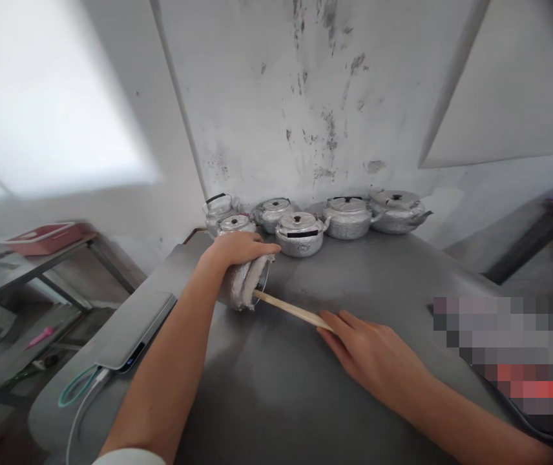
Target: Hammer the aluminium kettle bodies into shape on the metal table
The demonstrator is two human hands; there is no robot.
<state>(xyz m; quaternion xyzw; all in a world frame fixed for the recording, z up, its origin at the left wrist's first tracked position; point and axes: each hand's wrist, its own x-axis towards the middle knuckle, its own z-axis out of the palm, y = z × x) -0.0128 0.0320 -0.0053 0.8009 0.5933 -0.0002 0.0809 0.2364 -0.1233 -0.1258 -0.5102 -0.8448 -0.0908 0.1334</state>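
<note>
My left hand [238,248] lies closed over the top of a small aluminium pot [245,284] that is tipped on its side on the grey metal table [354,284]. My right hand [368,352] holds one end of a thin wooden stick [289,309], fingers closed along it. The stick's far end reaches into the mouth of the tipped pot. Just behind stands a row of several aluminium kettles [300,234] with lids, against the stained wall.
A grey power bank [134,329] with a white and green cable [80,387] lies near the table's left edge. A lower metal bench with a red tray [46,237] stands to the left. A blurred patch covers the table's right side.
</note>
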